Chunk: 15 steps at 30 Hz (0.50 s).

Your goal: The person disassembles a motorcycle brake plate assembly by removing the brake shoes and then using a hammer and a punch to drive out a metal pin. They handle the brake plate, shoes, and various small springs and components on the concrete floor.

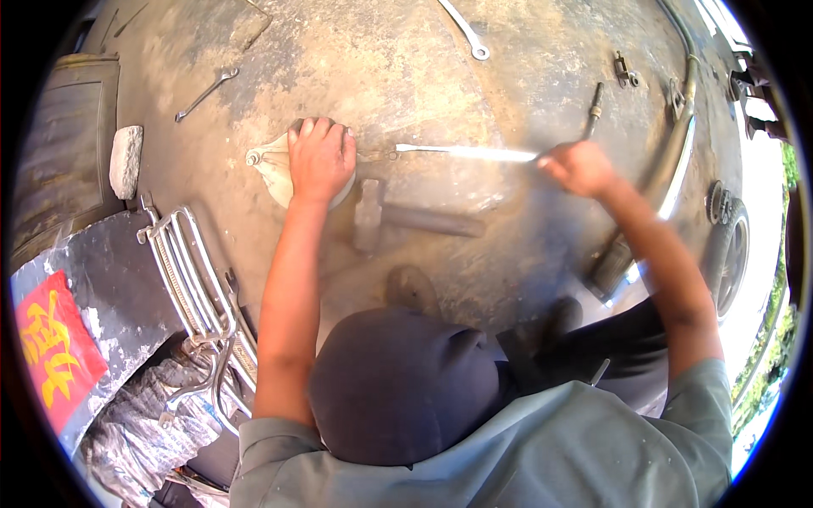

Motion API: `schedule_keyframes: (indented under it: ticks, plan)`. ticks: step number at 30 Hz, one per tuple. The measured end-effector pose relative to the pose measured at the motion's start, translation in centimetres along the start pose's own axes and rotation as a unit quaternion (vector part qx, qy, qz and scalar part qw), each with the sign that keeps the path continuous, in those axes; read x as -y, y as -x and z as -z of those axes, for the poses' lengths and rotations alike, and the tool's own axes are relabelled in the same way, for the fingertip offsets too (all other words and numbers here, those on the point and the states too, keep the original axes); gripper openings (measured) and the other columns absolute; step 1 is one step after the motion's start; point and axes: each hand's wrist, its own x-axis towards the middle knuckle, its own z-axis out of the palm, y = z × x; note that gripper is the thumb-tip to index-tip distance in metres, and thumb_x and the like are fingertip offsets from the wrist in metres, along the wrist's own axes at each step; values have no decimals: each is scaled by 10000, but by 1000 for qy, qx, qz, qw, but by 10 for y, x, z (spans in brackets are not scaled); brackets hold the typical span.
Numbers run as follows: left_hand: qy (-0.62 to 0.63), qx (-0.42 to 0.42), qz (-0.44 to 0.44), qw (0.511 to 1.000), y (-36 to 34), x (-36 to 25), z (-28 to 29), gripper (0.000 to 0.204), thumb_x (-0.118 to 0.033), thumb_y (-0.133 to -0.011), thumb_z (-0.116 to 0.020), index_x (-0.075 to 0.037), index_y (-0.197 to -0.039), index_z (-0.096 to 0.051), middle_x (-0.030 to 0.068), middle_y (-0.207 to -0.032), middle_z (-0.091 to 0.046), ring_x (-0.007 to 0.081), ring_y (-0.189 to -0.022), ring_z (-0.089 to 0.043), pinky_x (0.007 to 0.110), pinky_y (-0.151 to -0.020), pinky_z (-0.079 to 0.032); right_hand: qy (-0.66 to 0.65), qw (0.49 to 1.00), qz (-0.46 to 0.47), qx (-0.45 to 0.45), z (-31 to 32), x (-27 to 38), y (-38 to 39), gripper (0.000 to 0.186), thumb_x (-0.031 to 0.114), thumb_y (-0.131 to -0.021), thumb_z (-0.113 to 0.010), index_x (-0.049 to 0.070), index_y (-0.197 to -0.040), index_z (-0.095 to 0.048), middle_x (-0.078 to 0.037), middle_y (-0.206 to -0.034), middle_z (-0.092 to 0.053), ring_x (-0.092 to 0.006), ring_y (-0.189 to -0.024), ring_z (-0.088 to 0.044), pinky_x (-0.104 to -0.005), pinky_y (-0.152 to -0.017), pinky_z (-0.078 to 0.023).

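Note:
My left hand [320, 159] presses down on a pale, rounded metal plate [275, 173] lying on the floor, fingers closed over its edge; a round boss shows at the plate's left end. My right hand [580, 168] is closed at the end of a long, bright screwdriver [466, 153], blurred by motion. Its flat tip points left, beside a small looped metal piece [388, 156] that sticks out from the plate near my left hand. Whether tip and loop touch, I cannot tell. Just below lies a hammer [369, 213], its handle to the right.
Wrenches lie farther off, one at left [206, 95], another at top [466, 32]. A whitish block [127, 161] stands by a wooden panel [72, 135]. At lower left is a chrome rack [190, 262]. Right are a metal pipe [682, 127] and a wheel [733, 258].

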Motion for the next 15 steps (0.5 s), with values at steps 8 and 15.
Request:
schedule_keyframes:
  ticks: [8, 15]
  plan:
    - [-1, -1, -4, 1000, -1, 0, 1, 125, -203, -887, -665, -91, -834, -649, 70, -911, -604, 301, -943, -568, 475, -816, -407, 6, 1000, 9, 7, -3, 3, -4, 524, 493, -1047, -465, 58, -836, -669, -180, -755, -658, -413, -780, -645, -508, -703, -519]
    - [0, 23, 4, 1000, 0, 1, 2, 141, -228, -899, -662, -94, -855, -664, 72, -925, -616, 296, -957, -569, 475, -841, -405, 36, 999, -13, 24, 14, 24, -13, 512, 484, -1047, -468, 61, -858, -685, -182, -765, -661, -410, -787, -645, -507, -716, -519]
